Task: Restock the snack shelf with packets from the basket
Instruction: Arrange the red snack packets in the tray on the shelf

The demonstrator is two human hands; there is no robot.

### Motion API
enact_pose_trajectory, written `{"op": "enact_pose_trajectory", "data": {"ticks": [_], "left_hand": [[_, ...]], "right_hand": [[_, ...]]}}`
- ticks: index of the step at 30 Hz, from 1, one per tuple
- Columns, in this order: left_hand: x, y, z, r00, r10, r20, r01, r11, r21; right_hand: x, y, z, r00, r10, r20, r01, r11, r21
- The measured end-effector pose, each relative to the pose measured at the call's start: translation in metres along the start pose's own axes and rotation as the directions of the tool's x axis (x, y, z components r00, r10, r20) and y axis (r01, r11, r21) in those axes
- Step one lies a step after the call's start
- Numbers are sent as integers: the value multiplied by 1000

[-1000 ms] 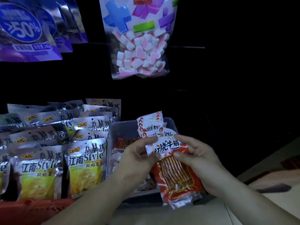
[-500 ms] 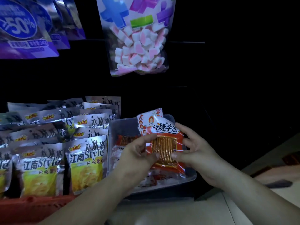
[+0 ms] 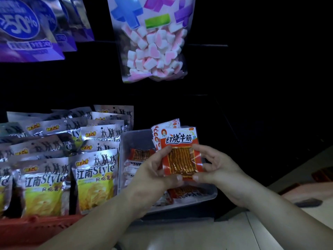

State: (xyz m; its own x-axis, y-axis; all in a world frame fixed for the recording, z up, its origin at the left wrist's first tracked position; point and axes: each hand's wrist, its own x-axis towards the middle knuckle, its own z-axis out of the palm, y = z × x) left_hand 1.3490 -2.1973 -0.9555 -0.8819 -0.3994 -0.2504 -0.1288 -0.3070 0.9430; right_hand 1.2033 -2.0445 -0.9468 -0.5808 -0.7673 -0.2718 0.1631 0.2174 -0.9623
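red pkt [image 3: 181, 157] is held upright btwn both hands, label facing the camera, just above the clear bin [image 3: 213, 193]. left hand [image 3: 151, 173] pinches its left side, thumb on the front at the bottom edge, fingers along the left edge. right hand [image 3: 220, 170] mirrors that on the right side, thumb at the lower right corner, index up near the right edge. so neither hand is spread wide: both are closed on the pkt. right behind it stands a row of same-type pkts [image 3: 166, 129], and loose pkts [image 3: 142, 154] lie flat in the bin.

handling, as i judge it: a light, thin, flat film pouch w/ a clear window showing strips inside. the film looks glossy, so prob. slippery. it's flexible and would likely bow if held by one corner. contents look soft-ish, not brittle, so not fragile, but a hard squeeze on the window could crease it. best hold = side seams or top header, thumb in front, fingers at the edge. to slot it in front of the row, keep it vertical and guide the bottom edge down w/ both hands. a one-hand pinch at the header should also do b/c weight is low.

nearby: silver-yellow chip bags [image 3: 95, 179] stand just left of the bin, behind a red crate [image 3: 36, 230]. a marshmallow bag [image 3: 155, 49] hangs above.
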Motion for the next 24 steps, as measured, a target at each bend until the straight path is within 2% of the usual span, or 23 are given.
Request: {"op": "enact_pose_trajectory", "data": {"ticks": [2,4,6,7,8,9,10,12,13,15,16,17,19,21,23,24], "left_hand": [[1,-2,-1,1000,-4,-18,4,1000,-1],[1,-4,-1,998,10,-61,-4,995,102],[2,-6,-4,978,114,-174,-36,917,398],[3,-6,-5,952,216,-215,-60,825,562],[3,-5,-6,923,309,-231,-95,762,640],[4,-5,-5,905,362,-225,-144,756,638],[5,-4,-3,904,368,-216,-193,804,563],[3,3,7,951,255,-175,-194,933,304],[3,4,9,962,220,-164,-182,958,219],[6,-1,8,957,220,-187,-181,961,207],[6,-2,5,956,216,-197,-176,964,201],[6,-2,3,959,200,-200,-163,969,187],[6,-1,-1,973,157,-170,-128,977,170],[6,-1,0,983,149,-110,-128,976,178],[3,2,1,986,146,-74,-130,972,196],[3,1,2,987,148,-68,-131,969,208]], "right_hand": [[-1,0,0,998,-1,68,3,999,-37],[-2,2,5,998,-18,66,24,995,-98],[-1,3,10,999,-42,1,42,992,-116],[0,3,12,999,-49,-21,47,993,-104],[1,4,16,998,-55,-34,52,994,-93],[1,3,19,997,-65,-36,62,994,-88],[0,1,23,997,-79,-21,77,992,-99],[-2,1,28,992,-106,67,113,986,-126],[-3,-1,29,986,-100,130,117,985,-128],[-5,-7,31,979,-90,181,104,992,-65],[-4,-8,31,986,-105,128,109,994,-23],[-1,-8,28,991,-133,12,133,991,-24],[4,-7,22,965,-181,-192,160,980,-119],[7,-6,14,967,-143,-210,133,989,-59],[7,-8,10,984,-75,-160,82,996,41],[7,-8,10,983,-75,-165,82,996,33]]}}
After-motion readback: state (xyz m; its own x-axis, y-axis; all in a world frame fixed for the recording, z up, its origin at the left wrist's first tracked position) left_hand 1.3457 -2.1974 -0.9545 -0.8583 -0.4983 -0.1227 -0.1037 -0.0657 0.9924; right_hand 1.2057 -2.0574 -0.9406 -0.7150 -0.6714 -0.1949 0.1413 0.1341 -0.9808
